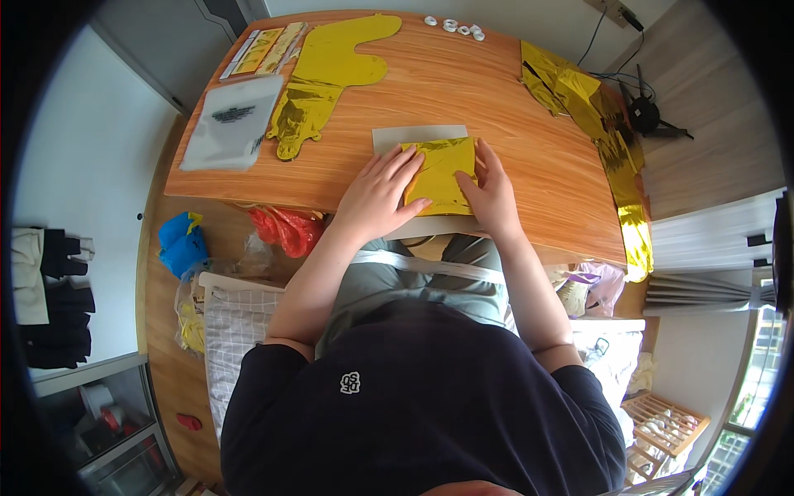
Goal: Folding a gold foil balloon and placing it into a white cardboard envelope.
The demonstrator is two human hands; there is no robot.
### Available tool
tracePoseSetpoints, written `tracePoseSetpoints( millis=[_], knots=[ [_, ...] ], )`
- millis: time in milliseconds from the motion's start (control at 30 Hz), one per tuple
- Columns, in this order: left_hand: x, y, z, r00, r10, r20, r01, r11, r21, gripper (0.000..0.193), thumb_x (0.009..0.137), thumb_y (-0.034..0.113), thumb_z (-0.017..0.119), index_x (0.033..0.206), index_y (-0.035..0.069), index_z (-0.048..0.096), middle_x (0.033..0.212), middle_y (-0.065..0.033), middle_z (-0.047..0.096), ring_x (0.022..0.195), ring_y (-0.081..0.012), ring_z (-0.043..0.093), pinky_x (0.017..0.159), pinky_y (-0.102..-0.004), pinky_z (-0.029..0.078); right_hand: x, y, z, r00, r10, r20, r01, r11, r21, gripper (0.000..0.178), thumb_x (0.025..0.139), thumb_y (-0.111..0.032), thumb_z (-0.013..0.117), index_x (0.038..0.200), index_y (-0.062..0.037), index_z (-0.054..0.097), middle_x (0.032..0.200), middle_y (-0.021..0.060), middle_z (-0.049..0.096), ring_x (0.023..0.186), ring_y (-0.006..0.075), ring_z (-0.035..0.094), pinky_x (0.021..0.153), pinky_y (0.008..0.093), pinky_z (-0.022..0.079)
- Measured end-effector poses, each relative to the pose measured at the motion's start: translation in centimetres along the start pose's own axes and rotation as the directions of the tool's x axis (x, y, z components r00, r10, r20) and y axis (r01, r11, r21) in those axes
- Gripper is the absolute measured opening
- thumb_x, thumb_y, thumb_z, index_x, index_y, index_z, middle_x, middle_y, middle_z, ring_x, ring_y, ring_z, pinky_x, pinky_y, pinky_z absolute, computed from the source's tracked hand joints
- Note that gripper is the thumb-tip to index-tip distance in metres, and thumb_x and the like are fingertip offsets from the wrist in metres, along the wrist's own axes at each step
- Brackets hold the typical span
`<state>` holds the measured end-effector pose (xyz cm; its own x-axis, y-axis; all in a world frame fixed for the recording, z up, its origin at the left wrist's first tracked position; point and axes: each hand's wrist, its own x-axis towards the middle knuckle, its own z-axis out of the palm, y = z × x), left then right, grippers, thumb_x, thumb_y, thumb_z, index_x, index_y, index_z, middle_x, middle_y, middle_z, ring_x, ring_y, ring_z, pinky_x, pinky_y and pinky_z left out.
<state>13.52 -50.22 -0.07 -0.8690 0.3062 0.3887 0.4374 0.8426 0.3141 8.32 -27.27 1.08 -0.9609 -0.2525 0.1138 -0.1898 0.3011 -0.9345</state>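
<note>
A gold foil balloon (447,178), folded into a flat rectangle, lies on a grey board (419,132) near the table's front edge. My left hand (382,192) rests over its left side, fingers stretched out on the foil and the thumb near its lower part. On the right side my right hand (494,188) lies along the edge, its thumb on top of the foil and its fingers extended. The board shows beyond the foil and below it. Another flat, unfolded gold foil balloon (331,66) is spread out at the far left.
Clear plastic bags (231,122) and a stack of flat packs (263,51) are on the table's left. Small white rolls (451,26) sit at the back. Along the right edge, gold foil (591,95) hangs over, next to a black router (645,112). Red plastic (285,230) hangs below the front edge.
</note>
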Motion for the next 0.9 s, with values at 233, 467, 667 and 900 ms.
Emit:
tracePoseSetpoints(
  millis=[233, 467, 667, 900],
  knots=[
    [0.0, 0.3, -0.3, 0.999, -0.032, 0.038, 0.033, 0.999, -0.015, 0.074, 0.096, 0.048, 0.069, 0.154, 0.006, 0.048, 0.159, -0.0155, 0.048, 0.149, -0.0361, 0.042, 0.122, -0.0527, 0.035, 0.9, -0.5, -1.3, 0.943, 0.230, 0.240, -0.332, 0.709, 0.622, 0.058, 0.102, 0.001, 0.057, 0.157, 0.0030, 0.036, 0.155, 0.0162, 0.050, 0.134, 0.0238, 0.057, 0.106, 0.0318, 0.051],
    [0.1, 0.1, 0.0, 1.000, -0.010, 0.021, 0.010, 1.000, -0.013, 0.073, 0.096, 0.048, 0.069, 0.152, 0.006, 0.049, 0.158, -0.0167, 0.049, 0.148, -0.0368, 0.044, 0.122, -0.0523, 0.035, 1.0, -0.7, -2.5, 0.995, -0.078, -0.069, 0.075, 0.996, -0.052, 0.051, 0.106, -0.013, 0.056, 0.153, -0.0007, 0.043, 0.151, 0.0194, 0.054, 0.136, 0.0289, 0.056, 0.113, 0.0382, 0.047],
    [0.2, 0.2, 0.2, 1.000, -0.003, 0.012, 0.003, 0.999, 0.033, 0.076, 0.096, 0.056, 0.065, 0.151, 0.006, 0.050, 0.156, -0.0153, 0.051, 0.148, -0.0357, 0.044, 0.120, -0.0542, 0.037, 1.6, -2.2, -1.2, 0.821, -0.296, 0.488, 0.562, 0.575, -0.595, 0.065, 0.102, -0.041, 0.063, 0.152, -0.0024, 0.049, 0.159, 0.0193, 0.047, 0.151, 0.0398, 0.039, 0.127, 0.0526, 0.027],
    [0.4, -0.3, -0.5, 0.994, 0.056, 0.093, -0.061, 0.997, 0.056, 0.080, 0.097, 0.058, 0.064, 0.156, 0.007, 0.046, 0.160, -0.0168, 0.045, 0.153, -0.0359, 0.035, 0.123, -0.0564, 0.033, 2.0, -1.0, -1.6, 0.821, -0.247, 0.515, 0.533, 0.654, -0.537, 0.070, 0.102, -0.047, 0.061, 0.156, -0.0043, 0.045, 0.164, 0.0173, 0.042, 0.155, 0.0389, 0.032, 0.128, 0.0530, 0.025]
  ],
)
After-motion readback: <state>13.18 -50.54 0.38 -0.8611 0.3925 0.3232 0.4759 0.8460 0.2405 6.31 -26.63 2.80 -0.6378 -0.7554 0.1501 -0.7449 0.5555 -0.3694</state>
